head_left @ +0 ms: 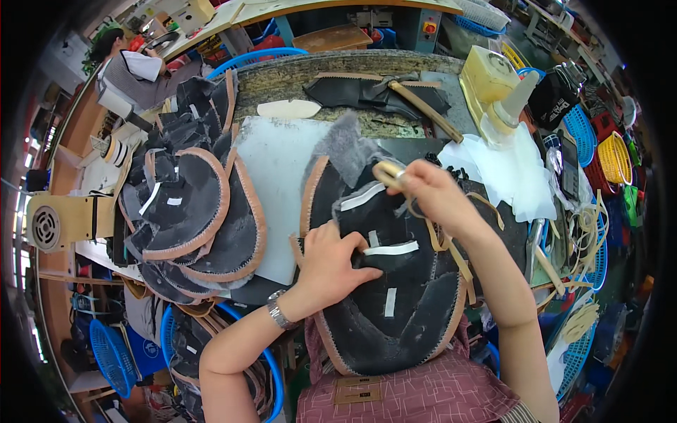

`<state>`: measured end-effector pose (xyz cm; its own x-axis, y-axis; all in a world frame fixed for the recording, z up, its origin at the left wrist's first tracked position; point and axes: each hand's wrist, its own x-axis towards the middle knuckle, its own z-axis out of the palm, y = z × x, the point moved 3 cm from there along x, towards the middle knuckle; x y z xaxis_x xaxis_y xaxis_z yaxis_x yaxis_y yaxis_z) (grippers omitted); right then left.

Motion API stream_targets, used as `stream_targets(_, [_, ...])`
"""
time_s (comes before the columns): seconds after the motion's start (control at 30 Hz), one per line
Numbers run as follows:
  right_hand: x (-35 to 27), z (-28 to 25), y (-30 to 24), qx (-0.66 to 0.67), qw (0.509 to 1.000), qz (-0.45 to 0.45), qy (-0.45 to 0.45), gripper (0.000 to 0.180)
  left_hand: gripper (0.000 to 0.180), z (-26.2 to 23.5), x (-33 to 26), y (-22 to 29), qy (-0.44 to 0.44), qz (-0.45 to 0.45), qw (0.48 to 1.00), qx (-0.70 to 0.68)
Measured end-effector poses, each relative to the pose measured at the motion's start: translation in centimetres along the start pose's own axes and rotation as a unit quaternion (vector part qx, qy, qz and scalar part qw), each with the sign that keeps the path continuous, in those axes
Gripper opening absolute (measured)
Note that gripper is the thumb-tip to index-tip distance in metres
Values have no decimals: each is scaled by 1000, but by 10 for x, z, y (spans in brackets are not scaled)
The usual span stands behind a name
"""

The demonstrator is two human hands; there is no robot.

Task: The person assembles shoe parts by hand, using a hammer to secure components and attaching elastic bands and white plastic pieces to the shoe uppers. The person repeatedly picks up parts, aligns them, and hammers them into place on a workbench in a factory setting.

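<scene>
A black felt-like shoe piece (395, 310) with tan zigzag edging and white tape strips lies in front of me, partly over my lap. My left hand (331, 264) presses flat on its middle, fingers by a white strip (390, 249). My right hand (430, 190) is closed around a small brush with a pale wooden handle (386, 173), held over the piece's upper part. A tan strap (451, 250) trails below that hand. A metal watch (280, 310) is on my left wrist.
A stack of similar black pieces (190, 211) lies at the left on a white board (278, 162). A yellowish glue bottle (493, 92), a hammer (423, 106), white cloth (508, 169) and coloured baskets (599, 148) stand behind and right. Another person (130, 67) sits far left.
</scene>
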<state>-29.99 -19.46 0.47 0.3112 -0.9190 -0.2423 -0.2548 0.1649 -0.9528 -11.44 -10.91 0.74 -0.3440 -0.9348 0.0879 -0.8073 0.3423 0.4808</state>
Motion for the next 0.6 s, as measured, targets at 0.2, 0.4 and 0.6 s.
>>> stream_targets(0.2, [2,-20,8,170,974,137,-60,16,25,-42,-31,8,34,-11,966,-257])
stream_targets(0.4, [-24,-51,-4,244,969,3,42,16,71,-189,-70,-46,357,-111,891,-258])
stream_targets(0.6, [-162,-153,2,349,897,-251,106,24,77,-254,-52,-147,328,-42,878,346])
